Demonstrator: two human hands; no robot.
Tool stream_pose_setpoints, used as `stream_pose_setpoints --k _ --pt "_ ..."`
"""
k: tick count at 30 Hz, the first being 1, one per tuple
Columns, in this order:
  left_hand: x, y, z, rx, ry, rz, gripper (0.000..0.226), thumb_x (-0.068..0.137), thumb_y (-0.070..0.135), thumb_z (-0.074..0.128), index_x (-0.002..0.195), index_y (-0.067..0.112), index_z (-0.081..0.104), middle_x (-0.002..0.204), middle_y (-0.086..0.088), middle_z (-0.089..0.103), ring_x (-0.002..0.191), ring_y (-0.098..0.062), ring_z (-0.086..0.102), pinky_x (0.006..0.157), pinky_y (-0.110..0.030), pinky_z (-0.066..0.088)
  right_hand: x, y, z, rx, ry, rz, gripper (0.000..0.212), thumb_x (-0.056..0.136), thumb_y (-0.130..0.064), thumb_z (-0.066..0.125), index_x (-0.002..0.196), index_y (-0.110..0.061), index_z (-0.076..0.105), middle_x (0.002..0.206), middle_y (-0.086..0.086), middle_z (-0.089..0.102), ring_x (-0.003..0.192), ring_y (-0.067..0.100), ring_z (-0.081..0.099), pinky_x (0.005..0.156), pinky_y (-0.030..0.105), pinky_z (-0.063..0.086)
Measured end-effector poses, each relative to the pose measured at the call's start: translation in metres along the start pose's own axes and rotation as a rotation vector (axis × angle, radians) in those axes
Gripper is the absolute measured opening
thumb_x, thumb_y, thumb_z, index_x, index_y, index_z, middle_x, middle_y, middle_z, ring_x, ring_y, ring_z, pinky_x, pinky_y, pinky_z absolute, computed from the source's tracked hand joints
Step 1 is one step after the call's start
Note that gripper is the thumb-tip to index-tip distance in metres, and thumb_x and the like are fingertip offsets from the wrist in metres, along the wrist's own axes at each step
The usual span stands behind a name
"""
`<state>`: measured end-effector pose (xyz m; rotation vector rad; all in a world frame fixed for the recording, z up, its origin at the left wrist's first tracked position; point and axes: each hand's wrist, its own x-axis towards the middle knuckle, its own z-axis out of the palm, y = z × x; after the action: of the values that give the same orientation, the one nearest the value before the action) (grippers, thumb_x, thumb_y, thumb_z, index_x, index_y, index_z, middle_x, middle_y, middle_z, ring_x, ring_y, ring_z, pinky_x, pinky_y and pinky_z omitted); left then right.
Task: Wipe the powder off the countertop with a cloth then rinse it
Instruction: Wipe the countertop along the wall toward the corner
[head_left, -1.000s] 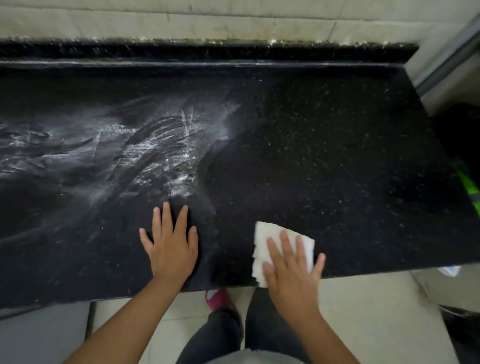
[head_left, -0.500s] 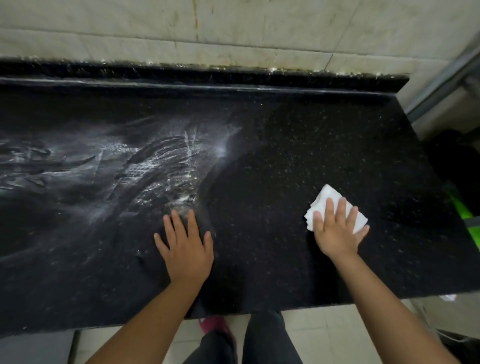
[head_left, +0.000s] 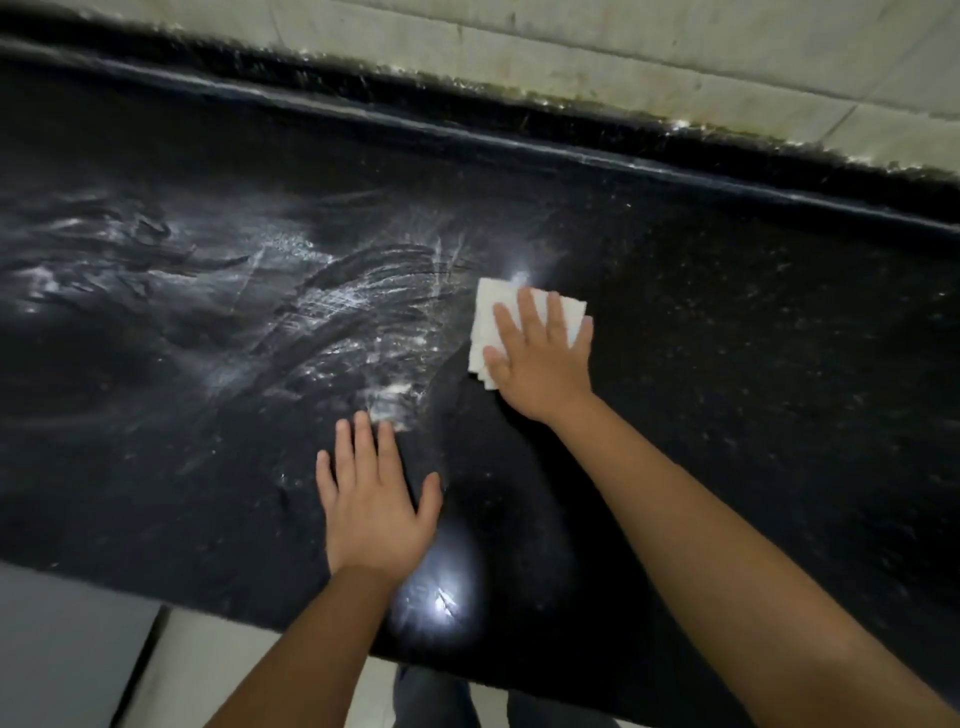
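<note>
A folded white cloth (head_left: 524, 325) is pressed flat onto the black bench (head_left: 753, 364) by the right hand (head_left: 540, 364), its fingers straight and spread over the cloth, nothing clenched. The cloth lies at the right edge of the smeared white powder (head_left: 332, 317), which is spread across the bench's left half. The left hand (head_left: 371, 506) is laid flat and released on the bench, just below the powder

I see a pale tiled wall (head_left: 675, 47) running along the back, its grout lines faint and its lower edge grimy. Down at the bottom left there is light floor tile (head_left: 208, 670) beside a grey panel (head_left: 62, 649). The room looks dim to me, with one bright glare spot (head_left: 441, 603) near the front.
</note>
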<state>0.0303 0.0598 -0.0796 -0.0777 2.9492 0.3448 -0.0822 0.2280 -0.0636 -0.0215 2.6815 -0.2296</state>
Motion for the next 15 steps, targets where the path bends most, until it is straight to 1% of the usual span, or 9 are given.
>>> stream_pose_setpoints --k 2,4,5,7,8,10,11,13,15 --pt "-0.001 -0.001 0.000 -0.015 0.026 -0.007 0.087 0.075 0.057 0.011 0.143 0.003 0.024 0.152 -0.016 0.015 0.141 -0.025 0.005 0.108 -0.034 -0.013 -0.025 0.003 0.015 -0.070 -0.032 -0.193 0.061 0.091 -0.053 0.004 0.148 -0.031 -0.002 0.156 -0.004 -0.015 0.143 0.025 -0.016 0.110 0.056 -0.011" --pt "-0.003 0.000 0.000 -0.016 0.040 -0.011 0.089 0.075 0.059 0.008 0.143 0.004 0.022 0.153 -0.014 0.013 0.141 -0.024 0.002 0.109 -0.033 -0.014 -0.054 0.032 0.025 -0.158 -0.004 -0.304 0.074 0.078 -0.057 -0.002 0.147 -0.033 0.013 0.157 -0.006 0.000 0.145 0.025 0.003 0.110 0.059 0.000" --pt "-0.003 0.001 -0.001 -0.010 0.043 -0.010 0.088 0.075 0.059 0.009 0.143 0.004 0.024 0.152 -0.015 0.014 0.141 -0.024 0.004 0.109 -0.033 -0.013 -0.065 0.056 0.026 -0.162 0.024 -0.273 0.076 0.076 -0.057 0.000 0.146 -0.033 0.016 0.155 -0.009 0.003 0.144 0.025 0.011 0.109 0.060 0.005" --pt "-0.001 0.003 -0.001 0.004 0.052 -0.012 0.085 0.077 0.058 0.012 0.142 0.003 0.027 0.151 -0.016 0.019 0.141 -0.027 0.009 0.109 -0.034 -0.011 -0.074 0.114 0.017 -0.134 0.025 -0.070 0.071 0.077 -0.060 -0.001 0.143 -0.035 0.004 0.151 -0.013 -0.007 0.145 0.020 0.005 0.111 0.058 0.003" --pt "-0.002 0.002 0.000 0.015 0.050 -0.016 0.084 0.079 0.057 0.014 0.141 0.002 0.030 0.150 -0.017 0.022 0.140 -0.028 0.013 0.109 -0.035 -0.009 -0.072 0.142 0.009 -0.118 0.027 0.066 0.064 0.084 -0.059 0.004 0.144 -0.036 0.005 0.153 -0.012 -0.008 0.145 0.019 0.001 0.111 0.057 0.002" --pt "-0.002 0.001 0.002 0.032 0.045 -0.019 0.080 0.080 0.055 0.019 0.138 0.001 0.035 0.147 -0.019 0.028 0.138 -0.032 0.020 0.108 -0.038 -0.004 -0.057 0.182 -0.014 -0.043 0.057 0.296 0.055 0.097 -0.046 0.019 0.148 -0.030 0.007 0.157 -0.007 -0.006 0.144 0.019 -0.005 0.113 0.055 0.000" --pt "-0.001 0.001 0.003 0.038 0.044 -0.024 0.079 0.081 0.054 0.021 0.137 0.001 0.036 0.146 -0.020 0.030 0.137 -0.033 0.022 0.108 -0.039 -0.003 -0.042 0.190 -0.024 -0.004 0.074 0.362 0.054 0.098 -0.042 0.022 0.149 -0.029 0.007 0.157 -0.006 -0.006 0.144 0.019 -0.007 0.114 0.054 -0.002" --pt "-0.001 0.000 0.005 0.058 0.038 -0.036 0.076 0.081 0.052 0.025 0.135 0.001 0.040 0.144 -0.021 0.034 0.136 -0.034 0.026 0.108 -0.042 -0.003 -0.007 0.184 -0.044 0.050 0.091 0.443 0.054 0.099 -0.042 0.018 0.149 -0.028 0.003 0.157 -0.005 -0.010 0.144 0.021 -0.012 0.113 0.053 -0.006" --pt "-0.002 0.002 0.005 0.077 0.041 -0.048 0.072 0.081 0.050 0.030 0.130 0.000 0.047 0.140 -0.024 0.039 0.131 -0.038 0.033 0.106 -0.044 -0.001 0.031 0.162 -0.056 0.068 0.093 0.450 0.055 0.099 -0.044 0.015 0.149 -0.029 0.000 0.156 -0.004 -0.013 0.143 0.023 -0.014 0.113 0.054 -0.007"
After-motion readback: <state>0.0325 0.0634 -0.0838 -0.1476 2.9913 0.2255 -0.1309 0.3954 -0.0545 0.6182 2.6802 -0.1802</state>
